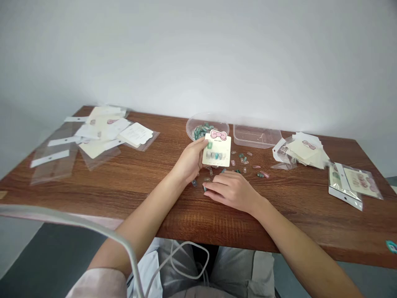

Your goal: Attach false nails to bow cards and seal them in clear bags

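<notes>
Upright in my left hand [190,162] is a cream display card [226,159] with a pink bow at its top, pinched at its left edge. One green press-on nail and a row of several grey and teal ones sit on its face. Just below and to the right, my right hand [232,188] is low over the table, its thumb and forefinger closed on a small bluish press-on nail [205,188]. Loose nails [245,162] in green, pink and clear tones lie scattered around it, some partly hidden by the hands.
Behind the card stands a round clear tub [188,126] of green nails, beside a rectangular clear box [254,143]. Cards and plastic sleeves [102,128] cover the left end. Stacked cards [305,149] and filled packets [356,182] lie right. A white cable [93,229] crosses the front left.
</notes>
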`<move>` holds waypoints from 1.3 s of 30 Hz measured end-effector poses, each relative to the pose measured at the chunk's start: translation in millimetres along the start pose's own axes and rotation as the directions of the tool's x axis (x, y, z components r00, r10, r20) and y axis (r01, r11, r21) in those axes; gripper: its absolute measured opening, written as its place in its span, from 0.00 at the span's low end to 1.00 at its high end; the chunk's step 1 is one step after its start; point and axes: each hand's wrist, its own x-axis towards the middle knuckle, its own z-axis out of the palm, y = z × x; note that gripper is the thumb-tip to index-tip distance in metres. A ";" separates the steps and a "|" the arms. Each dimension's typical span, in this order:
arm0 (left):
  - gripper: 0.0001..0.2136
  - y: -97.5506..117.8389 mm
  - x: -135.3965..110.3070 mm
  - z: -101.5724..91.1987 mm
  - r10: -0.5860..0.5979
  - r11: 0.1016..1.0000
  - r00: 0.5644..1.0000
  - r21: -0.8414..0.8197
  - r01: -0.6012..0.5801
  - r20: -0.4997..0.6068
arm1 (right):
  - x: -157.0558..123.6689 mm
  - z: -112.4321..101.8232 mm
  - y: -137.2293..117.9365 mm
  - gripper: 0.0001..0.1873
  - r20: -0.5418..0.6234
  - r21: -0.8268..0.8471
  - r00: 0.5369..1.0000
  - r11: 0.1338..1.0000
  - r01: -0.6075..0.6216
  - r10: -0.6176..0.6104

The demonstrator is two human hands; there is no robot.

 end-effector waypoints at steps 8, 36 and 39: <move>0.14 -7.0 -8.2 6.7 -0.072 0.996 0.997 0.058 0.071 0.020 | 0.2 -32.6 18.1 0.08 -0.377 -0.107 0.906 0.962 -0.250 0.193; 0.20 -21.6 -14.3 9.5 -0.106 0.990 0.979 0.108 0.087 0.177 | -3.2 -23.2 26.6 0.10 -0.380 -0.149 0.891 0.934 -0.325 0.250; 0.20 -21.1 -14.9 10.6 -0.107 0.990 0.978 0.105 0.090 0.177 | -2.9 -23.8 25.9 0.10 -0.369 -0.136 0.885 0.926 -0.353 0.283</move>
